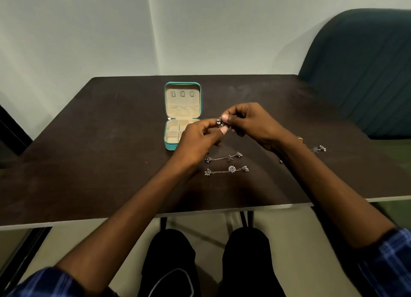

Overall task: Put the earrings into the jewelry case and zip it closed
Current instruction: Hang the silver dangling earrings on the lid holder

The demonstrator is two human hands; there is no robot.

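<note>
Jewelry case (171, 138): teal, zipped open and lying flat on the dark bench (89, 152), lid folded back away from the person; cream lining, three small tabs and a pocket in the lid, square compartments in the base. Its near right corner is hidden behind the left hand.
Held earring (219, 121): small silver piece with pale beads, raised in the air just right of the case's base, above the bench, not in any compartment.
Left hand (195, 141): fingers curled, thumb and forefinger pinching the held earring from below and from the case side.
Right hand (249, 120): fingers curled, thumb and forefinger pinching the same earring from the side away from the case; the two thumbs almost meet.
Upper chain earring (223, 158): silver, laid out flat on the bench, nearer the person than the case and just to its right, partly under the left wrist.
Lower chain earring (226, 170): silver with a round flower-like middle, lying parallel to the upper one, one step farther from the case toward the person.
Far earring (319, 149): small beaded piece on the bench, well to the right of the case, beyond the right forearm.
Gold item (300, 138): tiny, at the right wrist; too small to tell what it is.
Chair (364, 74): dark green, padded, far right of the case, behind the bench.
Sleeves (387, 263): blue plaid, rolled back to the elbows.
</note>
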